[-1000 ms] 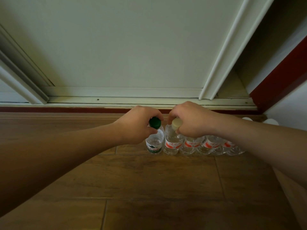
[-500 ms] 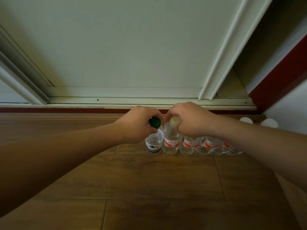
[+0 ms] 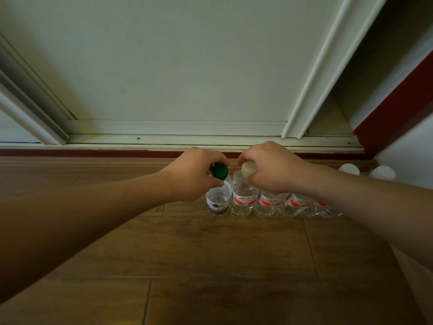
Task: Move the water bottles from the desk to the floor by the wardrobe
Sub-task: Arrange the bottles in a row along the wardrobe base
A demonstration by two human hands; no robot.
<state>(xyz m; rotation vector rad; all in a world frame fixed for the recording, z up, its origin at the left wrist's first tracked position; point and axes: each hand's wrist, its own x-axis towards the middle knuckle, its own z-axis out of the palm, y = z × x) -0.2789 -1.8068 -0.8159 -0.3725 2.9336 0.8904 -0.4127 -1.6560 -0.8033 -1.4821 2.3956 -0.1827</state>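
Wardrobe door point(image 3: 187, 55) backs the floor row: left hand point(image 3: 189, 177) pinches the green-capped bottle point(image 3: 218, 198), right hand point(image 3: 269, 170) the pale-capped bottle point(image 3: 243, 198), both upright beneath curled fingers.

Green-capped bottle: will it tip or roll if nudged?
The green-capped bottle stands upright, tall and narrow, so a push near the cap would likely tip it. Its round body would probably roll once down. The red-labelled bottle beside it may block a rightward fall.

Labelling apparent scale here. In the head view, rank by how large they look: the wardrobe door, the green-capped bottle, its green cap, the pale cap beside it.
1. wardrobe door
2. green-capped bottle
3. green cap and pale cap: they look alike, so unranked.
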